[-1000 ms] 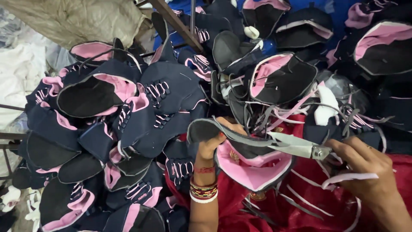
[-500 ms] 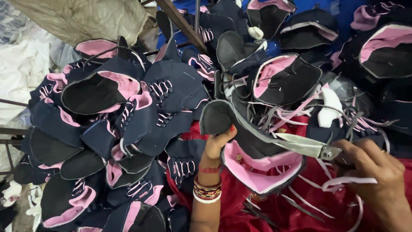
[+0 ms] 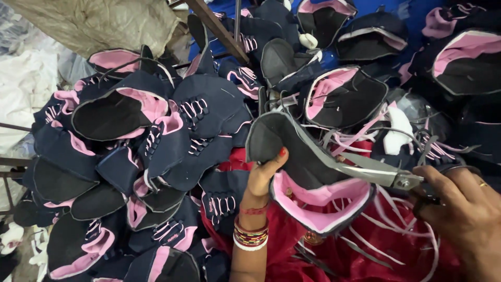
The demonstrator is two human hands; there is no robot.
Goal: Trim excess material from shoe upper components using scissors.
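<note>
holding shoe upper [image 3: 313, 183] — left hand [image 3: 263, 175], right hand [image 3: 462, 214] gripping scissors [image 3: 365, 168]

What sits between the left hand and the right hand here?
In the head view, the dark shoe upper with pink lining held by the left hand, and the scissors held by the right hand, blades along its edge.

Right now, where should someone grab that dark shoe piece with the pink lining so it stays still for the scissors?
Probably by the grey curved edge of the dark shoe upper with pink lining, from the left, where the left hand pinches it. The metal scissors in the right hand cut along the right side, so fingers stay clear there.
</note>
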